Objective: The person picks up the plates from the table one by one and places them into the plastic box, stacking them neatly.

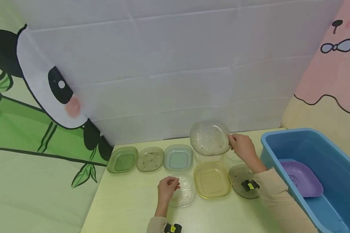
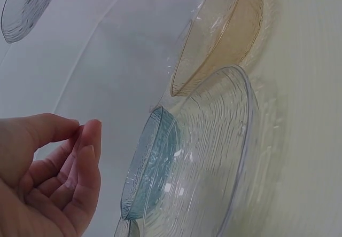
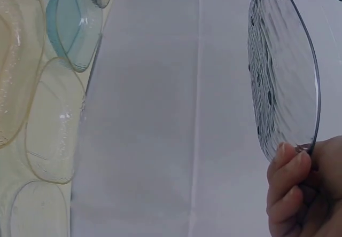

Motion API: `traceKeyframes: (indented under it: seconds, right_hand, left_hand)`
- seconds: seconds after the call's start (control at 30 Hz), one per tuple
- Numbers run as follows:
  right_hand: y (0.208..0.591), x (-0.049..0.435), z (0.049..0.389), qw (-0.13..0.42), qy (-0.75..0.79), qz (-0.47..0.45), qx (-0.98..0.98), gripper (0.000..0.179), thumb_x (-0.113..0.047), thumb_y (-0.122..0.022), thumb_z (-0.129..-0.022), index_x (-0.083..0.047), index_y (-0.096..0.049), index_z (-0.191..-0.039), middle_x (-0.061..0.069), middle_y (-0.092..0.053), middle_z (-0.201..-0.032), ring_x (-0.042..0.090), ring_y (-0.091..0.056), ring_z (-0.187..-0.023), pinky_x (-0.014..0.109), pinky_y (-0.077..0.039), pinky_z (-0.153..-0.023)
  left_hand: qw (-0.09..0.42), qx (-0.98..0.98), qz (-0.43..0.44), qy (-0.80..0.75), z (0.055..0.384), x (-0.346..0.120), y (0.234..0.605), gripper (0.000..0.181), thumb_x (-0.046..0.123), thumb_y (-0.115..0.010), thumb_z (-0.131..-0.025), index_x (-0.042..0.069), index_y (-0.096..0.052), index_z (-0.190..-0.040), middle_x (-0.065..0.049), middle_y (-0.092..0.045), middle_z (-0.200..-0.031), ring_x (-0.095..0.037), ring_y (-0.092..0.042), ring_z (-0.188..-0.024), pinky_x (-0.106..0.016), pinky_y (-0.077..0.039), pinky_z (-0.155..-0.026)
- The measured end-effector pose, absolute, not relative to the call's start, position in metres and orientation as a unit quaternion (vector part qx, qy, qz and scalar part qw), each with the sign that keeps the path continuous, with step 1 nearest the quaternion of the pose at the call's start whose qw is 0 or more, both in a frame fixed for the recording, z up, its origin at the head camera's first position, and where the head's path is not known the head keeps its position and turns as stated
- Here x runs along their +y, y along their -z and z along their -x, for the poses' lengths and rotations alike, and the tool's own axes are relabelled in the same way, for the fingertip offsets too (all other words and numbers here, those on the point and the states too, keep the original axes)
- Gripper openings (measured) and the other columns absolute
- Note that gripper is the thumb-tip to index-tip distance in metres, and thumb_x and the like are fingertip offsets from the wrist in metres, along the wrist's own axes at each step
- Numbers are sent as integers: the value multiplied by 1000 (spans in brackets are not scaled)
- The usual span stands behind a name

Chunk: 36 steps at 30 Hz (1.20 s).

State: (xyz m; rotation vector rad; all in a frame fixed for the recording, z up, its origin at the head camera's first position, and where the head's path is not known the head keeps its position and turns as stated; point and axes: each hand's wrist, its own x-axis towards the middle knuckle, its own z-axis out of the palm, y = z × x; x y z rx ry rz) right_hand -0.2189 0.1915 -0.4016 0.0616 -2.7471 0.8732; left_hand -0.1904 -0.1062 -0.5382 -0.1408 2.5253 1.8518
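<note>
White creased cloth (image 1: 175,64) backs a pale yellow tabletop (image 1: 128,200). One person's right hand (image 1: 242,147) pinches the edge of a clear, rounded, rippled glassy plate (image 1: 209,137), raised before the cloth; their left hand (image 1: 167,188), thumb and fingertips together, hovers near a clear, ridged, rounded-square glassy dish (image 1: 185,192).

Ten dishes (image 1: 212,184), two hands (image 1: 167,191), two black wrist devices (image 1: 250,185), one blue tub (image 1: 297,133) and one table (image 1: 128,200) are counted
</note>
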Motion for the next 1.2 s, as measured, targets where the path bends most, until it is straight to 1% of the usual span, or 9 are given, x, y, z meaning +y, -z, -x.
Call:
traceKeyframes:
  seconds: [0.4,0.7,0.9,1.03,1.2]
  right_hand:
    - [357,198,223,148,-282,-32,-947,41,-24,-41,-99,-6,-56,-65,8,-57,-57,14,-46,-45,26,-34,-44]
    - [345,201,224,140,-266,-24,-953,44,-26,-40,-99,-6,-54,-63,6,-57,-56,14,-46,-45,26,-33,-44]
    - [334,205,225,145,-259,-27,-955,43,-25,-39,-99,-5,-55,-64,7,-58,-57,15,-48,-45,26,-33,-44]
    - [325,210,225,153,-255,-31,-954,44,-26,-38,-100,-5,-56,-66,10,-59,-58,16,-49,-45,27,-34,-44]
    - [318,220,224,152,-249,-29,-956,45,-27,-37,-100,-4,-57,-67,11,-60,-60,16,-48,-46,27,-33,-44]
  left_hand:
    - [4,814,56,-578,189,-116,539,18,10,-63,-85,-8,-65,-88,-14,-68,-74,-13,-65,-59,-23,-55,-58]
    - [5,811,65,-582,187,-121,541,16,9,-63,-84,-7,-66,-86,-13,-68,-72,-10,-64,-58,-21,-54,-57]
    - [6,816,65,-575,185,-123,539,19,9,-63,-85,-9,-65,-88,-14,-68,-73,-13,-65,-59,-22,-54,-57]
    - [5,815,67,-576,185,-123,538,17,10,-63,-84,-7,-66,-87,-14,-68,-72,-12,-65,-58,-22,-54,-57]
    - [7,814,68,-577,185,-123,540,17,11,-63,-85,-7,-66,-86,-13,-69,-72,-12,-65,-58,-22,-54,-57]
